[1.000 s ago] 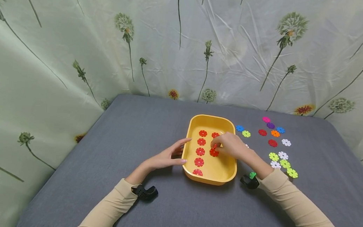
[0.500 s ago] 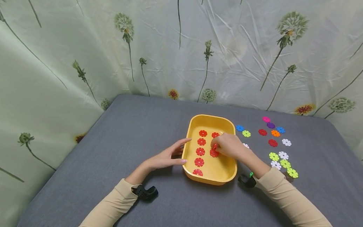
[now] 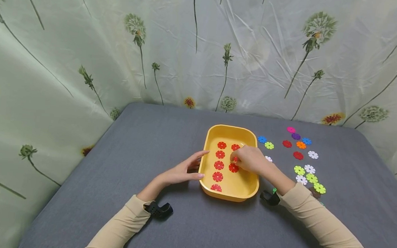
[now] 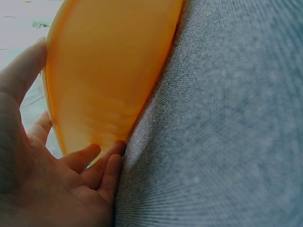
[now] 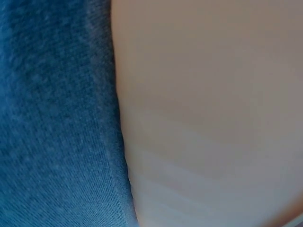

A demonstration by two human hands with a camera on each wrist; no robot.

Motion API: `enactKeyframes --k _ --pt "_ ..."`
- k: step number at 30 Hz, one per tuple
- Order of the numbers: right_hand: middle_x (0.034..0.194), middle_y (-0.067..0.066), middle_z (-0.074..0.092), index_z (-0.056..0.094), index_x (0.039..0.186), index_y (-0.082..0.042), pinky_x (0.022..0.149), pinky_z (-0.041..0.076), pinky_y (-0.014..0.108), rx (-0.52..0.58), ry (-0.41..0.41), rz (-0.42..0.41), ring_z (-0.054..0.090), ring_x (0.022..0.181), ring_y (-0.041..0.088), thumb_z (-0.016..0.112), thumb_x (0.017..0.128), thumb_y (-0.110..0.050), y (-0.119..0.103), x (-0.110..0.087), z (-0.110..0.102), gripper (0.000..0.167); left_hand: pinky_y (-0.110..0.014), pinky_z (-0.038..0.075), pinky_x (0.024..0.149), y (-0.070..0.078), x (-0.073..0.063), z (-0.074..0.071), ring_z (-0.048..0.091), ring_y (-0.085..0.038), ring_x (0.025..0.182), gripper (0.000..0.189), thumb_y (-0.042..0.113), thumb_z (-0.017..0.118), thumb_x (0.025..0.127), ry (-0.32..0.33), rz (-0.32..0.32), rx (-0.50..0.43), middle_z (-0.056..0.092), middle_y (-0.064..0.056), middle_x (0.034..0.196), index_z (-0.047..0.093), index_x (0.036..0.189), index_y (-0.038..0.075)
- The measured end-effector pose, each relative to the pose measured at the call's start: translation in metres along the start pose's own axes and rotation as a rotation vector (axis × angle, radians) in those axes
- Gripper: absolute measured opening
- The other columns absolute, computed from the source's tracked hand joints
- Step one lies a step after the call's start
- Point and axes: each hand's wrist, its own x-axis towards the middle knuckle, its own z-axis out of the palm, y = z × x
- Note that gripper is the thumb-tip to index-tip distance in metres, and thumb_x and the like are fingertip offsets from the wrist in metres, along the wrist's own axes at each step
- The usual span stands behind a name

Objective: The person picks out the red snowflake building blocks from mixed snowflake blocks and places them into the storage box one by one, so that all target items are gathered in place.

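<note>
In the head view a yellow tray (image 3: 228, 197) sits on the grey cloth. My left hand (image 3: 180, 171) rests at its left side, thumb and index finger by the rim. The left wrist view shows the other fingers of the left hand (image 4: 66, 175) lying against the outer wall of the tray (image 4: 113, 52). Inside the tray, my right hand (image 3: 251, 159) has its fingers curled at a red flower-shaped disc (image 3: 236, 159), mostly hidden by them. Just below lies another red disc (image 3: 233, 168). A column of red discs (image 3: 219, 165) lines the left part of the tray floor.
On the cloth right of the tray lie several loose flower-shaped discs, among them blue (image 3: 262, 139), orange (image 3: 301, 145), white (image 3: 313, 155) and yellow-green (image 3: 319, 188) ones. A patterned curtain (image 3: 203, 55) hangs behind the table. The right wrist view holds mostly blurred skin and cloth.
My right hand's fingers have drawn closer together and shifted slightly at the second column; the red disc below them shows more fully. The left hand and the tray stay put.
</note>
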Motion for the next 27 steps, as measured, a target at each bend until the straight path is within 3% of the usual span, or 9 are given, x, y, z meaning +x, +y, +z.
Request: enactKeyframes --k 14,22,27 --pt "0.075 0.0 0.069 0.073 0.086 -0.014 0.052 0.042 0.021 0.018 0.02 -0.014 0.052 0.063 0.011 0.072 0.079 -0.009 0.0001 -0.0022 0.0009 0.009 -0.053 0.031 0.11 0.0039 -0.0028 0.0006 0.038 -0.032 0.136 0.075 0.035 0.062 0.088 -0.005 0.021 0.002 0.022 -0.009 0.156 0.017 0.149 0.032" --pt "0.08 0.001 0.071 0.073 0.089 -0.011 0.058 0.045 0.023 0.101 0.085 0.001 0.054 0.066 0.011 0.066 0.08 -0.003 0.001 -0.0066 -0.0054 0.014 -0.052 0.032 0.11 -0.001 -0.0002 0.0002 0.038 -0.032 0.136 0.076 0.039 0.062 0.087 -0.002 0.032 0.007 0.022 -0.008 0.156 0.017 0.148 0.034" --pt "0.082 0.004 0.072 0.072 0.093 -0.007 0.061 0.049 0.025 0.162 0.189 0.0 0.059 0.07 0.013 0.065 0.08 0.0 0.0055 -0.0097 -0.0066 0.016 -0.052 0.032 0.111 -0.0008 0.0003 -0.0001 0.038 -0.031 0.137 0.076 0.037 0.063 0.088 -0.001 0.025 0.009 0.021 -0.007 0.157 0.017 0.148 0.034"
